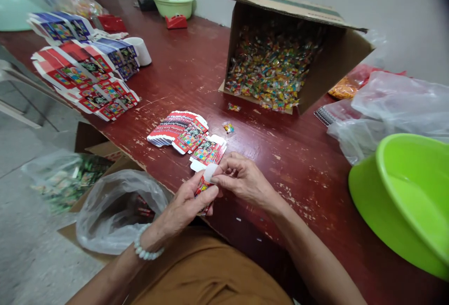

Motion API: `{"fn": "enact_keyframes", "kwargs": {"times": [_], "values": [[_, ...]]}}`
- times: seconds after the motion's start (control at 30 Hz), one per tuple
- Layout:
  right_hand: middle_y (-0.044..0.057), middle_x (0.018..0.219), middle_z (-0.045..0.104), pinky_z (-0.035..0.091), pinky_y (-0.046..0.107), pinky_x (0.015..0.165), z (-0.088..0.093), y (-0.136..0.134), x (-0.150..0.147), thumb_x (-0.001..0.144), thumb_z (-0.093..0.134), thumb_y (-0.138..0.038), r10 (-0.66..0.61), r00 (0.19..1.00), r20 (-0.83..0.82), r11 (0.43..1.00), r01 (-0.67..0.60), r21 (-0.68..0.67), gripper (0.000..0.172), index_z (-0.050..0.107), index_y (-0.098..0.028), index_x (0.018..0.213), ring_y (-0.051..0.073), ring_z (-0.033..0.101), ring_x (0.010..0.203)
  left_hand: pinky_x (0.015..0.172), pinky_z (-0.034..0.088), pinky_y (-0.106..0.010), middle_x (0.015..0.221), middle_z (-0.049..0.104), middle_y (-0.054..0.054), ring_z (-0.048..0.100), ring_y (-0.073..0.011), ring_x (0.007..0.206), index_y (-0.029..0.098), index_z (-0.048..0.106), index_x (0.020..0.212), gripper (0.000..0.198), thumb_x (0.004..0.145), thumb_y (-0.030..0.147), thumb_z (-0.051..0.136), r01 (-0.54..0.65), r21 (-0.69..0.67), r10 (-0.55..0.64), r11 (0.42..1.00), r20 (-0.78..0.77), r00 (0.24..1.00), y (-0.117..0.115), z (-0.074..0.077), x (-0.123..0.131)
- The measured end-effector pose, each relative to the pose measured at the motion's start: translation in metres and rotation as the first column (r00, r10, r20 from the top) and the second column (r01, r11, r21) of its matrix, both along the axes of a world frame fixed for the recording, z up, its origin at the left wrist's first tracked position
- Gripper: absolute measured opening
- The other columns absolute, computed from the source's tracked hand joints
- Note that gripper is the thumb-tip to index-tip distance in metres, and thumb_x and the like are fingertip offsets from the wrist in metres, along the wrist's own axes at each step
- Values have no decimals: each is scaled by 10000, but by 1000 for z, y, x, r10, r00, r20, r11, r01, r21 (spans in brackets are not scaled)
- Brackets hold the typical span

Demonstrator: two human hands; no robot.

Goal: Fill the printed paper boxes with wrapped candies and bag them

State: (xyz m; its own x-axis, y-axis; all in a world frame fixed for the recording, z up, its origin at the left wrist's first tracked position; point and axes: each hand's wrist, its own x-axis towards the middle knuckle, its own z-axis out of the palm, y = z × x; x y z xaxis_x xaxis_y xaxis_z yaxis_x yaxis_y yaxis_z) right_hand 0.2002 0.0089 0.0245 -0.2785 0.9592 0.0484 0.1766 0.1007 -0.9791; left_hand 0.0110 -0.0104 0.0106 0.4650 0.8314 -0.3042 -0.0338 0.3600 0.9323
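My left hand (191, 202) is closed around a small red printed candy box (203, 186), held upright near the table's front edge. At its top a white flap stands up, and my right hand (243, 178) pinches that flap between thumb and fingers. Just beyond my hands lies a flat, unfolded red box (207, 149). Behind it a fanned row of flattened red boxes (175, 129) stretches to the left. A small clear packet of colourful candy (228, 127) rests near the fan.
A tipped cardboard carton (336, 73) full of candy packets stands at the back. Stacks of red boxes (87, 78) and blue boxes (117, 52) sit far left. A green basin (382, 202) is at right. Below the left edge is a plastic-lined carton (121, 211).
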Motion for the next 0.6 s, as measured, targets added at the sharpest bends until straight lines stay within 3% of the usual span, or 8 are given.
{"fn": "enact_keyframes", "kwargs": {"times": [0.07,0.17,0.27,0.37,0.43,0.5,0.6], "values": [[25,898,602,492,276,675,2,-2,2,855,725,-357,62,983,-174,994,-77,-77,158,726,-217,783,142,589,787,523,492,-245,779,682,-57,589,-132,554,130,656,1070,589,846,671,593,-75,-151,91,986,103,990,2,1,2],[13,930,649,525,277,648,-3,-5,0,844,750,-412,-59,894,-445,965,-64,-255,251,678,-255,1026,124,622,703,481,515,-273,713,699,-74,619,-165,487,117,676,997,606,820,691,597,-138,-296,192,945,160,968,7,1,2],[-23,784,652,514,252,583,-16,-7,-7,770,831,-389,-119,821,-559,924,-113,-364,440,604,-256,1122,112,607,588,455,518,-264,708,709,-70,620,-163,467,114,680,987,523,806,605,674,-148,-292,205,945,176,963,9,-1,6],[-38,684,615,493,234,517,-27,-7,-16,747,841,-410,-94,830,-550,913,-148,-380,410,639,-221,1050,104,561,524,435,509,-233,734,711,-52,616,-141,467,123,668,1034,475,811,540,711,-195,-198,229,961,169,959,7,-2,12],[-32,676,606,486,237,486,-31,-8,-19,779,803,-433,-114,854,-507,944,-66,-324,307,669,-210,942,101,542,502,426,502,-219,752,707,-41,619,-134,469,135,652,1075,468,830,531,701,-204,-174,233,963,172,957,7,-1,16],[14,799,661,500,246,508,-31,-11,-19,843,740,-419,-157,902,-403,982,98,-161,218,703,-210,893,112,584,564,413,502,-227,764,700,-42,617,-135,454,141,633,1106,506,857,582,647,-164,-213,208,963,200,957,7,1,17],[46,931,711,495,241,541,-30,-16,-15,926,648,-351,-192,952,-240,974,215,74,164,745,-227,969,108,616,605,409,514,-248,772,685,-32,626,-148,448,173,581,1165,547,862,626,617,-69,-253,136,965,254,958,7,3,16]]}}
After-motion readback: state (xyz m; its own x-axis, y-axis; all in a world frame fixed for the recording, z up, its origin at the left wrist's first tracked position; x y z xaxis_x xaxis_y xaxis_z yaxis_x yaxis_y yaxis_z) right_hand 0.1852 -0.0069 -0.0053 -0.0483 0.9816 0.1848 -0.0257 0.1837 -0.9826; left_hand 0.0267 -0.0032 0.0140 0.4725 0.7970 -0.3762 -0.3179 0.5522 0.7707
